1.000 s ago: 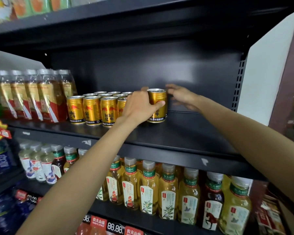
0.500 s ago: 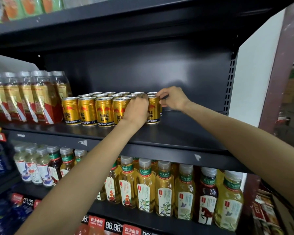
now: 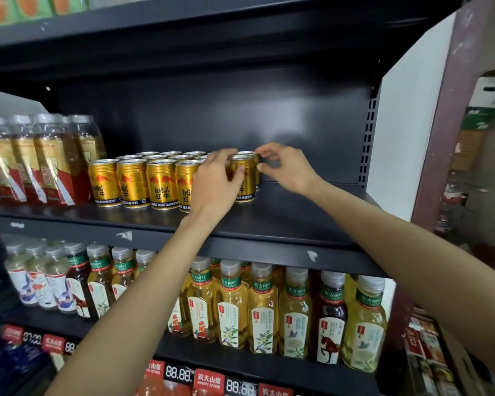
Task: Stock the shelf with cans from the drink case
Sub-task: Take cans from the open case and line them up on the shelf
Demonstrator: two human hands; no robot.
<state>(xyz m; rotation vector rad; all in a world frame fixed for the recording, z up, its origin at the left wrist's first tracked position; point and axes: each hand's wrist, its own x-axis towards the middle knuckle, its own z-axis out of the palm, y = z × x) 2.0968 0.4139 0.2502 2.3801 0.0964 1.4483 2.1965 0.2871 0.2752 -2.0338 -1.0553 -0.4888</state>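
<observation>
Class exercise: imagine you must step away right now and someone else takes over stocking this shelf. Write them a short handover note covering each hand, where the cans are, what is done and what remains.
Left hand: fingers curled on the rightmost front can, which stands upright on the middle shelf.
Right hand: at that can's right side, thumb and fingers pinched at its top edge.
Cans: gold cans stand in rows, left of the held one, beside the bottled drinks.
Done: five columns of cans placed.
Left: let go, then fill the bare shelf space to the right. The drink case is not in view.
</observation>
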